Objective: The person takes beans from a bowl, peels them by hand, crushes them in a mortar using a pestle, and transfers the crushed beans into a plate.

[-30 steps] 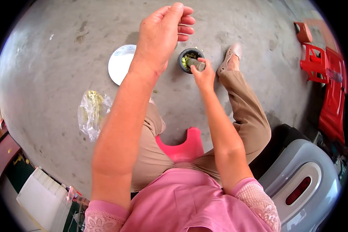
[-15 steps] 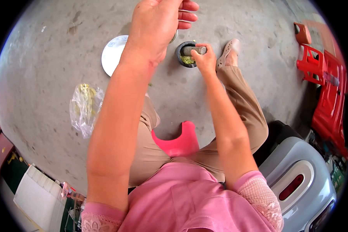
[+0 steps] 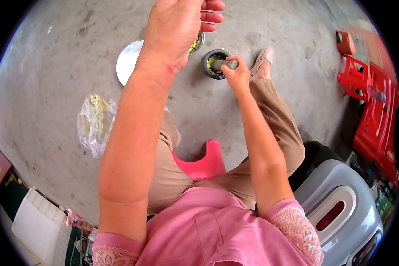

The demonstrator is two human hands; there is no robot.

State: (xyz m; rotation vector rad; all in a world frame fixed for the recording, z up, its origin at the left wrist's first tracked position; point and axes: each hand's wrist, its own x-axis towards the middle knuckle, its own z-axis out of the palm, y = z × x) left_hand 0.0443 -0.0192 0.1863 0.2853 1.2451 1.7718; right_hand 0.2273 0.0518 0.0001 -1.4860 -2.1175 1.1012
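Note:
My right hand [image 3: 238, 79] is closed round the top of a grey stone pestle [image 3: 221, 65]. The pestle leans inside a dark stone mortar [image 3: 205, 66] on the floor, with crushed green-yellow bits [image 3: 211, 59] around its lower end. Close to the camera, my left hand [image 3: 177, 26] is raised at the top of the view. Its visible fingers are apart, and nothing shows in them; the thumb and part of the hand are out of sight. Partly behind that hand stands a metal bowl [image 3: 201, 43] holding yellow-green pieces.
A white plate [image 3: 127, 62] lies left, partly behind my left forearm. Below it is a clear plastic bag [image 3: 93, 128] with yellowish contents. A pink stool [image 3: 204, 166] is beneath me. Red plastic stools [image 3: 354, 80] and a grey vehicle part [image 3: 341, 190] stand right.
The pestle has tipped to a different angle in the mortar as my right hand shifted slightly down and right. My left hand moved a little left, uncovering more of the metal bowl.

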